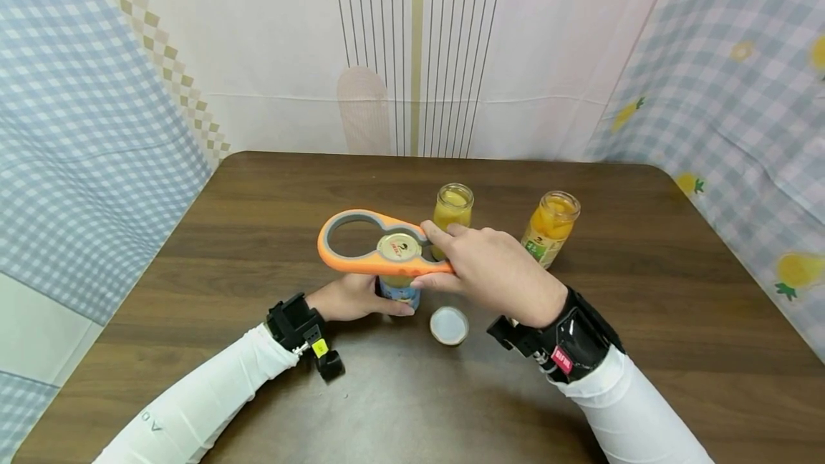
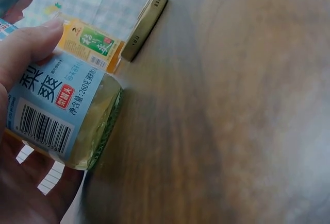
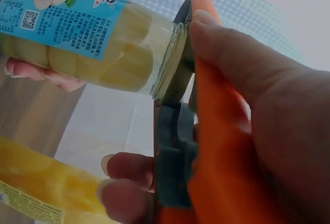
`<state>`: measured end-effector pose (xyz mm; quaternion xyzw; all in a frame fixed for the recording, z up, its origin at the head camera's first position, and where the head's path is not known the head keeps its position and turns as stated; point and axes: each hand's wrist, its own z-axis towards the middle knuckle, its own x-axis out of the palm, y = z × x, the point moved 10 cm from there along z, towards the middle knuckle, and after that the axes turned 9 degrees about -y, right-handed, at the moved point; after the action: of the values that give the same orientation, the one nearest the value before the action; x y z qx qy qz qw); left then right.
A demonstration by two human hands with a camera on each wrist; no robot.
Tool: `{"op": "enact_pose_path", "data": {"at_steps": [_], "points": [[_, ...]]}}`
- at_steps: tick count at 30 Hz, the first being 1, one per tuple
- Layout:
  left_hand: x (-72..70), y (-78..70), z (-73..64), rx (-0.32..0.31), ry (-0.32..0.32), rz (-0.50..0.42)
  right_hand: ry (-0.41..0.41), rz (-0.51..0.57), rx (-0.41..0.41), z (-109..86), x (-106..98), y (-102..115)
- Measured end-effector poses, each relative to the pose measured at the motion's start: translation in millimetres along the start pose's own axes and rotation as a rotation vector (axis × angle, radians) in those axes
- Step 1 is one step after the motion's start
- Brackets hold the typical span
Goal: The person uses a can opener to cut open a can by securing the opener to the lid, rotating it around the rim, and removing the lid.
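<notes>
My left hand (image 1: 351,297) grips a glass jar (image 2: 98,126) with a blue label, pale fruit pieces inside. Its gold lid (image 1: 399,246) sits within an orange and grey jar opener (image 1: 351,263). The right hand (image 1: 499,271) holds the opener by its right end, thumb along the orange edge and fingers on the far side. In the right wrist view the opener's grey lining (image 3: 172,167) lies right beside the lid's rim. The jar is upright, its lower part wrapped by the left fingers and thumb.
Behind the right hand stands an uncovered jar of yellow fruit (image 1: 454,205). Another uncovered jar, with orange fruit (image 1: 553,224), is farther right. A loose lid (image 1: 449,326) lies with its white inside up on the brown table (image 1: 258,199). Patterned cloths hang around the table.
</notes>
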<state>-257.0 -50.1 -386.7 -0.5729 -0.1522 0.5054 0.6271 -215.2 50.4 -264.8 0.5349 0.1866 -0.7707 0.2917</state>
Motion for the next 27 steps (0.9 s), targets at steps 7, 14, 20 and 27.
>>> {"op": "enact_pose_path", "data": {"at_steps": [7, 14, 20, 27], "points": [[-2.7, -33.0, -1.3, 0.082, -0.016, 0.041, 0.026, 0.018, -0.001, -0.6, 2, 0], [-1.9, -39.7, -0.5, 0.08, -0.005, 0.032, 0.015, -0.009, -0.055, 0.4, 2, 4], [-1.3, -41.1, -0.5, 0.096, -0.005, 0.072, 0.048, -0.02, -0.05, 0.5, 5, 5], [-1.3, -45.3, -0.4, 0.14, -0.002, 0.126, 0.081, -0.005, -0.04, -1.0, 7, 5]]}}
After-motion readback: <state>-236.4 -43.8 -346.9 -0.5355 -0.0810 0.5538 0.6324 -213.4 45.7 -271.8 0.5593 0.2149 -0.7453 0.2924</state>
